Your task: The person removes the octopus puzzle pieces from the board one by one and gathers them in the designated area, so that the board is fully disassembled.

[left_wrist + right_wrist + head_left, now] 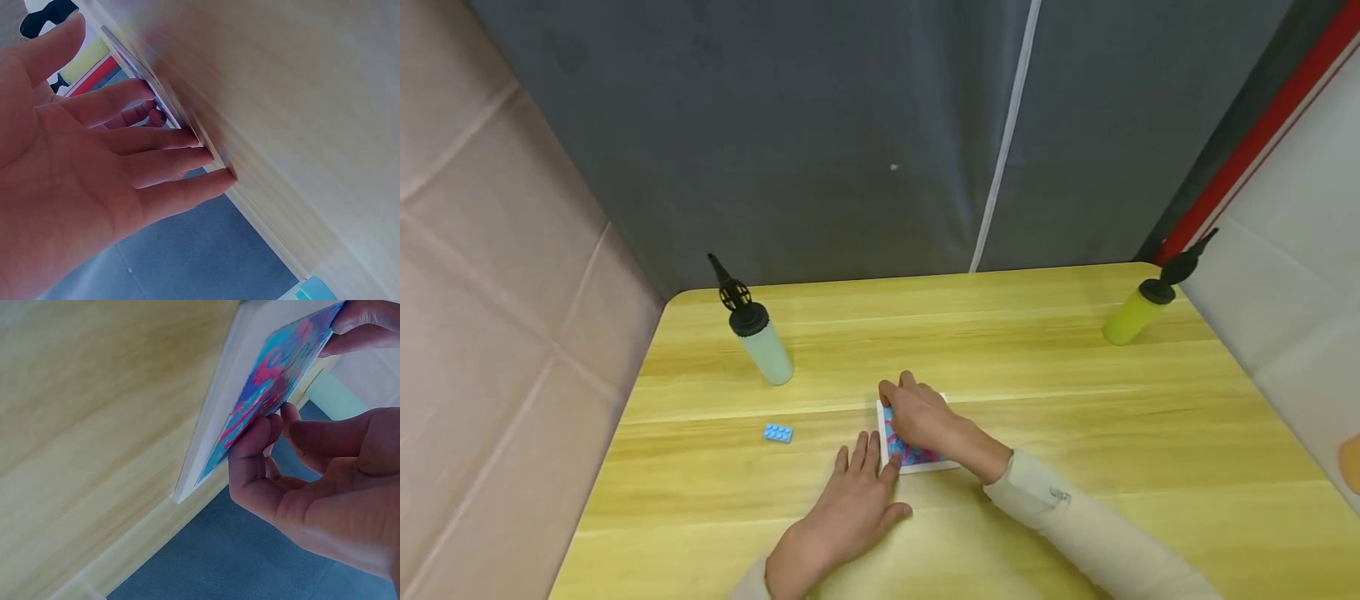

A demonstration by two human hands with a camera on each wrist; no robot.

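A thin flat panel [927, 467] with a white border and a blue and pink picture lies on the wooden table, near its front middle. Over its upper part is my right hand [919, 414], fingers curled and fingertips touching the picture; in the right wrist view, nothing shows between its thumb [331, 436] and fingers. My left hand [856, 504] rests palm down with straight fingers at the panel's lower left corner, the index fingertip touching its edge. To the left of both hands sits a small blue toy brick [778, 433] with studs.
At the back left of the table [925, 325] stands a pale green cylinder [766, 353] with a black cap and pointed nozzle. A similar yellow-green one [1129, 320] is at the back right. A grey curtain [820, 150] hangs behind the table.
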